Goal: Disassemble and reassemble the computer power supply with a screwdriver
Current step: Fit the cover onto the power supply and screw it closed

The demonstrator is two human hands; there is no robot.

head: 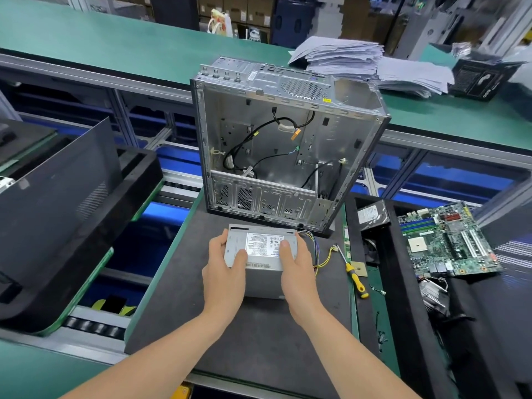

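The left hand (227, 263) and right hand (296, 266) grip the power supply (263, 251) by its sides, thumbs on its label. It appears to rest on the worktop (178, 298) before the open computer case (288, 145). It is best kept square, with its wires clear of the screwdriver (355, 276) nearby.

Near side open: desk mat (259, 341) in front of the power supply (262, 280) is bare, wide approach. Far side blocked: open case (288, 156) stands upright just behind it. Right side tight: wire bundle (325, 257) spills out, screwdriver (357, 280) lies just beyond. Left: mat edge, then a drop to the rollers (95, 326).
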